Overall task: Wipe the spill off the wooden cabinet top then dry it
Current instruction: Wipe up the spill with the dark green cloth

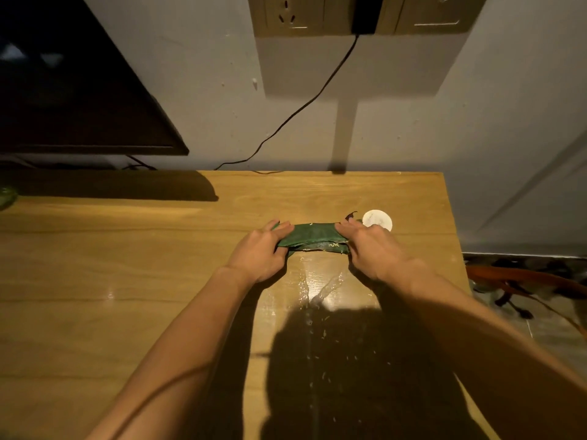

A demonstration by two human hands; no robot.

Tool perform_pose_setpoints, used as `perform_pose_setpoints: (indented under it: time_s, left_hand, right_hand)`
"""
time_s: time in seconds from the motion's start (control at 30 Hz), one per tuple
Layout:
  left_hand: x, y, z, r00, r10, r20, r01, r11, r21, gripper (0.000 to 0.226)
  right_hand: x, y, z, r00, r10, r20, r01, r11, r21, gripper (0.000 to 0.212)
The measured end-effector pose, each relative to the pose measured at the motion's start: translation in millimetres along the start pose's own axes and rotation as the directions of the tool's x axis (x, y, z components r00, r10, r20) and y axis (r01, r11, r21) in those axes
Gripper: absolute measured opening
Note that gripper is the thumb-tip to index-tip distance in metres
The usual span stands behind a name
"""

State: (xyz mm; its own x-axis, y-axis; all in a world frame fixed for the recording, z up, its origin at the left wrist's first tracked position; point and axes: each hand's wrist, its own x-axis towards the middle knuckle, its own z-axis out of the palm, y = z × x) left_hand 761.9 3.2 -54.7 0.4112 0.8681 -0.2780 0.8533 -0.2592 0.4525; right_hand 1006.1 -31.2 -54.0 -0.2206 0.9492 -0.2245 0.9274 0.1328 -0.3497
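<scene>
I have both hands on the green cloth, which lies folded into a band on the wooden counter, toward its far right part. My left hand is closed around the cloth's left end and my right hand is closed around its right end, fingers curled over the top.

I judge the wiping to be underway, not finished: a shiny wet patch with streaks and droplets lies on the wood just on my side of the cloth and runs back toward me into my own shadow. None of that looks dry yet, so the rest of the wiping and the whole drying step remain.

For room, the counter's right edge is near my right hand, with the floor beyond. A small white disc sits just beside the cloth's far right corner. The wall is behind. The dark screen stands well apart on the left, leaving open wood there.
</scene>
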Motion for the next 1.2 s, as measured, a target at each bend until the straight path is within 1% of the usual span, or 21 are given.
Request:
perform_pose_setpoints:
  time_s: [0.1,0.27,0.37,0.53,0.8,0.93,1.2]
  left_hand:
    - [-11.4,-0.6,3.5,1.000,0.013,0.008,-0.013,1.000,0.018,0.054]
    - [-37.9,-3.6,10.9,0.998,0.050,0.041,-0.051,0.999,0.006,0.055]
    - [-57.6,-5.1,16.4,0.996,0.071,0.045,-0.072,0.997,0.023,0.054]
    - [-98.5,-8.1,25.7,0.995,0.088,0.049,-0.088,0.996,0.004,0.054]
    - [-165.6,-16.1,40.9,0.991,0.122,0.057,-0.121,0.993,-0.012,0.053]
    - [-193.0,-22.3,49.2,0.988,0.132,0.076,-0.130,0.991,-0.032,0.053]
    - [-241.0,-25.1,68.2,0.993,0.100,0.066,-0.098,0.994,-0.039,0.055]
  right_hand:
    - [-15.9,-7.3,7.4,1.000,0.000,0.009,0.000,1.000,-0.020,0.058]
    - [-53.5,-25.6,20.9,0.999,0.038,-0.036,-0.039,0.999,-0.029,0.051]
    - [-75.1,-37.0,32.6,0.996,0.076,-0.039,-0.076,0.997,0.008,0.055]
    - [-110.8,-58.1,50.3,0.992,0.114,-0.050,-0.111,0.992,0.058,0.054]
    - [-168.2,-94.3,80.1,0.983,0.176,-0.060,-0.170,0.981,0.092,0.055]
    - [-194.7,-110.9,92.2,0.984,0.172,-0.044,-0.166,0.980,0.112,0.057]
    - [-234.3,-129.9,113.6,0.987,0.154,-0.041,-0.147,0.979,0.142,0.059]
